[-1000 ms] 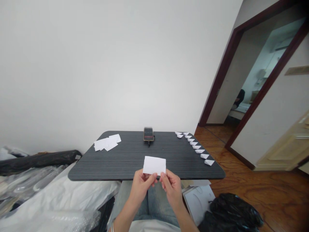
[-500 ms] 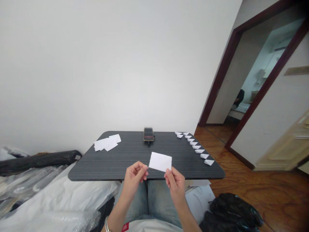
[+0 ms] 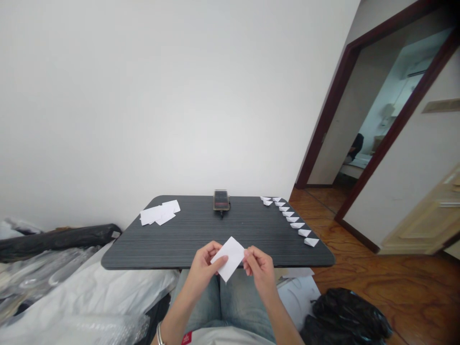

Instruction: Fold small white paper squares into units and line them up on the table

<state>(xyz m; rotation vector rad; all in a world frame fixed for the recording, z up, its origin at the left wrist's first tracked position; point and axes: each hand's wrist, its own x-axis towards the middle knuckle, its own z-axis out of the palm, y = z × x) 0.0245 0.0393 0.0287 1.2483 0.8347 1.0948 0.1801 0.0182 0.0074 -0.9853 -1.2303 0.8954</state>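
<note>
A small white sheet of paper [image 3: 230,256] is held between both hands over the table's near edge, turned so that one corner points up and away. My left hand [image 3: 207,262] pinches its left side, with the thumb lying on top. At the right corner, the fingertips of my right hand [image 3: 258,261] are closed on the paper. Several loose white sheets [image 3: 158,213] overlap at the left of the dark table [image 3: 201,230]. Along the right edge runs a row of several small folded paper pieces [image 3: 296,225].
A small dark device [image 3: 221,200] stands at the table's back, by the wall. Plastic-wrapped goods [image 3: 79,292] and a black roll [image 3: 61,242] lie at the left. Below right are a black plastic bag [image 3: 348,314] and a white paper bag [image 3: 296,294]. A doorway opens at the right.
The paper has been rotated and brought closer to me. My left hand has moved right and taken hold of its left side, while my right hand has shifted to its right corner.
</note>
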